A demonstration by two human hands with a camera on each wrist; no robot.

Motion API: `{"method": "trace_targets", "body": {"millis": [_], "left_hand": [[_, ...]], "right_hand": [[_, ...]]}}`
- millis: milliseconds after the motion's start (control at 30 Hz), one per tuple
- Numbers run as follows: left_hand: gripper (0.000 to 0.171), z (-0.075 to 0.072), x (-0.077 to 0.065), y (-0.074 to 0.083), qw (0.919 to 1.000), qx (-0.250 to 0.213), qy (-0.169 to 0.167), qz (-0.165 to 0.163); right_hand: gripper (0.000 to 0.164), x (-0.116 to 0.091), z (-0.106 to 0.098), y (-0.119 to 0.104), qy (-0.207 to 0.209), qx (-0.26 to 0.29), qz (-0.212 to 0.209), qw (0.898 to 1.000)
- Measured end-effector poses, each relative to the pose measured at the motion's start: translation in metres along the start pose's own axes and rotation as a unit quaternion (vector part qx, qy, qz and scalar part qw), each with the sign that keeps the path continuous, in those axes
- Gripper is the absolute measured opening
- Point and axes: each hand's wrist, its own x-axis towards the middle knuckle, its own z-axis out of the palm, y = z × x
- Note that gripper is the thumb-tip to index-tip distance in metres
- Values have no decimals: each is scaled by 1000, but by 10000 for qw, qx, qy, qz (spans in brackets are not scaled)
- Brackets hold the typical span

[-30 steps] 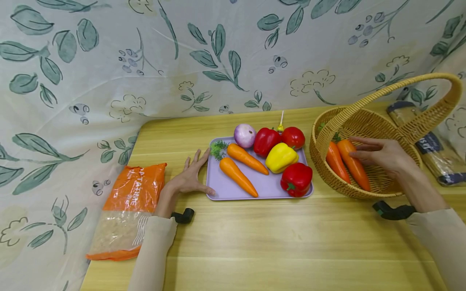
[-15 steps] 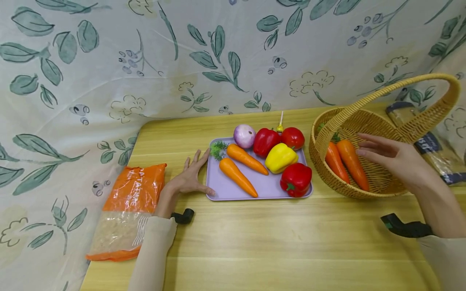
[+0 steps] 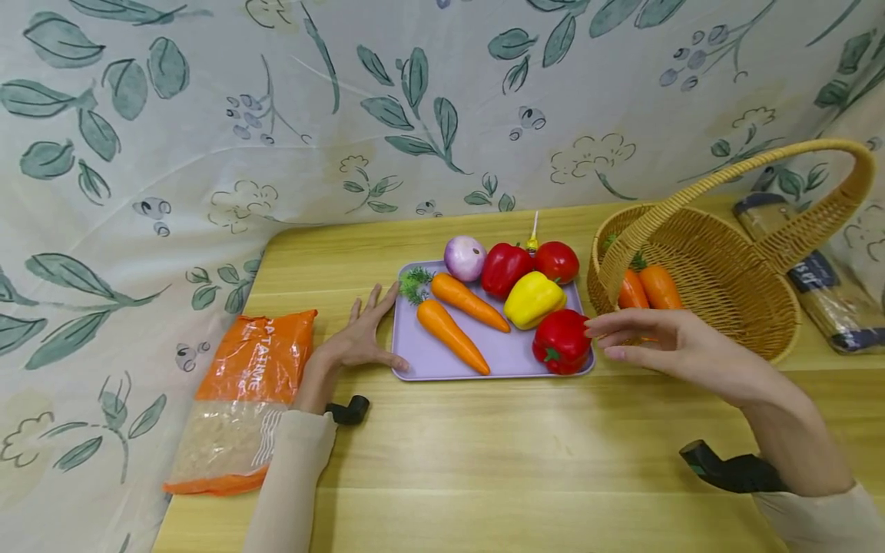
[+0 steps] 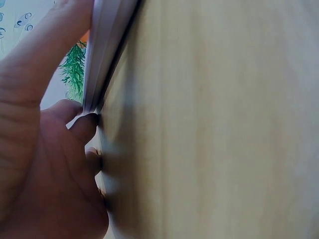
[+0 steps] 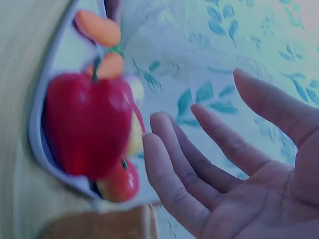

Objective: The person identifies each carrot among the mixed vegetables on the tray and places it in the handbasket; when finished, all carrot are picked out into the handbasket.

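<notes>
Because the near red pepper (image 3: 563, 342) sits right at the front right corner of the lilac tray (image 3: 508, 359), I judge that a careless nudge from the right hand (image 3: 691, 357) could roll its smooth, rounded body over the low rim and onto the table (image 3: 518, 468). That hand hangs just beside the pepper with its fingers apart and nothing gripped; whether a fingertip touches the skin I cannot tell from my views. At the other end, the left hand (image 3: 356, 339) rests against the tray's left edge, fingers spread and thumb well apart from them, clamped on nothing; should it slip away, a push from the right might skid the whole tray. The right forearm also crosses in front of the wicker basket (image 3: 743, 280), so a wide swing could catch it. Counting up, I get seven vegetables on the tray: two red peppers, the second (image 3: 506, 270) farther back; one yellow pepper (image 3: 535, 301); one tomato (image 3: 557, 263); one onion (image 3: 465, 258); and two carrots (image 3: 452, 336). I make out two more carrots in the basket (image 3: 661, 287), partly hidden by the hand. Besides these I see two packets: an orange one (image 3: 252, 353) left, another (image 3: 823, 276) beyond the basket.
</notes>
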Motion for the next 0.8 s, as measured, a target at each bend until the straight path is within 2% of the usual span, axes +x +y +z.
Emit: {"method": "trace_targets", "body": {"millis": [100,200,467,567,800], "left_hand": [[141,0,2,-1,10000,-28,18,38],[141,0,2,-1,10000,-49,11,20],[142,0,5,0,10000,4,-33,62],[142,0,4,-1,10000,-47,-24,17],[142,-1,1,-2,10000,-41,-9,23]], "right_hand": [[35,16,23,-12,-163,173,32,9997],[39,34,46,-19,-129,96,-58,9999],[49,69,101,-41,296,-457,-287,9981],[49,77,115,-47,327,-609,-287,9972],[57,93,130,-47,482,-208,-520,9973]]}}
